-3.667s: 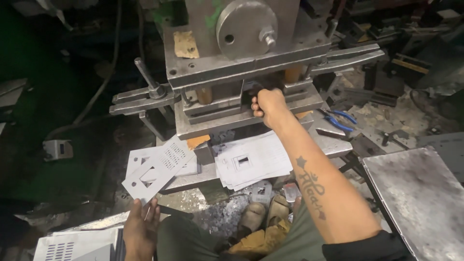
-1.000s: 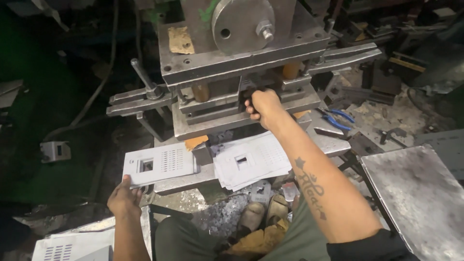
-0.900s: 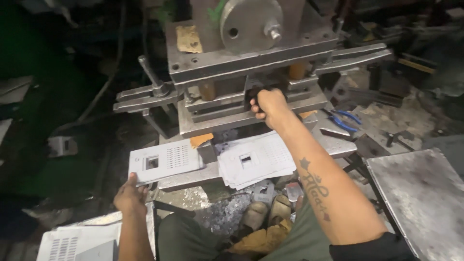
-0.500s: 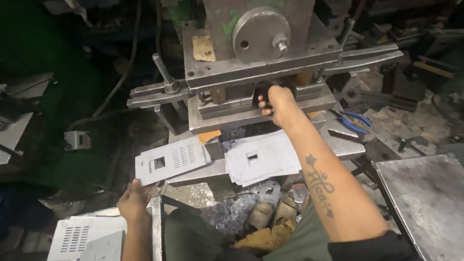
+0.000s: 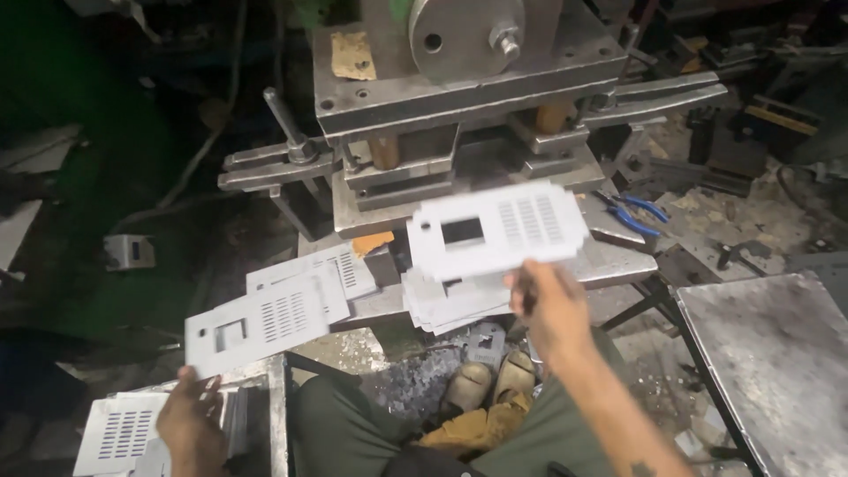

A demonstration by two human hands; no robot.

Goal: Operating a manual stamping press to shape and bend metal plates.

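I see the right hand pinching a white punched plate by its lower edge, lifted just in front of the press, above the plate stack. Left hand grips a second punched plate by its corner, left of the press and below it. Blue pliers lie right of the press.

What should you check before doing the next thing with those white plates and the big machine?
1. Right hand grips its plate: ok, held by the bottom edge.
2. Left hand grips the other plate: ok, held by a corner.
3. Hands clear of the press: ok, both are in front of it.
4. Die slot free of plates: cannot tell, it is shadowed.
5. Stack sits steady on the bed: ok, though untidy.
6. Pliers out of the way: ok, off to the right.
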